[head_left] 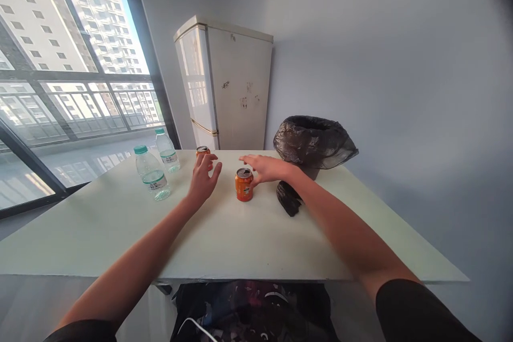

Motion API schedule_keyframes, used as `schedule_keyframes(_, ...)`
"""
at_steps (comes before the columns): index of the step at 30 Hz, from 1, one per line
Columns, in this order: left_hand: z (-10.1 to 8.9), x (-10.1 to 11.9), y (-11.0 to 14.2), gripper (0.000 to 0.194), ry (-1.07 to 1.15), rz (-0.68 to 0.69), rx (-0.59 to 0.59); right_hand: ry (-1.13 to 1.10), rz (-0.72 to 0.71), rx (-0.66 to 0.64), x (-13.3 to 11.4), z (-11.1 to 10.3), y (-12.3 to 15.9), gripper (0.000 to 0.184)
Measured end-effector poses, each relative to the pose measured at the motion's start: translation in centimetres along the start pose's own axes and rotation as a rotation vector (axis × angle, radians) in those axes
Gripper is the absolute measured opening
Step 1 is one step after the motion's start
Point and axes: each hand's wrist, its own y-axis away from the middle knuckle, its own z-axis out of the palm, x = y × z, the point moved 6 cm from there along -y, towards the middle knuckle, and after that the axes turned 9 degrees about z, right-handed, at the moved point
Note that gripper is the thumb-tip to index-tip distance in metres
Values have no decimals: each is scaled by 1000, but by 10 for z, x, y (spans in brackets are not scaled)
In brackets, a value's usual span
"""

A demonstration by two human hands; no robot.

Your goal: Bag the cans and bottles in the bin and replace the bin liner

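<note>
I see my left hand (203, 179) and right hand (268, 169), fingers spread; two cans (243, 187) and two bottles (155, 179) stand outside the bag (306, 147).

Open tabletop (240, 246) before the orange can (243, 188), bottles (153, 175) barring left, black bag (302, 145) right.

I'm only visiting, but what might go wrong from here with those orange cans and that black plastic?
1. The right hand is right beside the nearer orange can, whose top looks opened; a bump might tip it and spill anything inside.
2. The left hand partly hides the farther orange can, so an accidental nudge seems possible.
3. The right forearm crosses the crumpled black plastic in this view and might snag it.
</note>
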Motion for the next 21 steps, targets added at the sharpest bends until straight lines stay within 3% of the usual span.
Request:
schedule_keyframes(2, 6, 1, 4, 22, 25, -19, -35, -3, 27, 110, 2, -26, 11, 77)
schedule_keyframes(5, 13, 6, 10, 27, 55, -22, -97, 109, 54, 456, 8, -77, 40, 36)
schedule_keyframes(8, 31, 10, 22, 45, 176, -71, -227, 281, 204, 715, 26, -112, 67, 27)
schedule_keyframes(11, 52, 13, 35, 73, 274, -163, -338, 344, 448, 648, 56, -118, 75, 42)
schedule_keyframes(15, 64, 14, 40, 59, 292, -139, -425, 344, 657, 498, 85, -110, 69, 46)
schedule_keyframes(21, 45, -29, 28, 56, 125, -218, -234, 287, 645, 615, 88, -110, 61, 45)
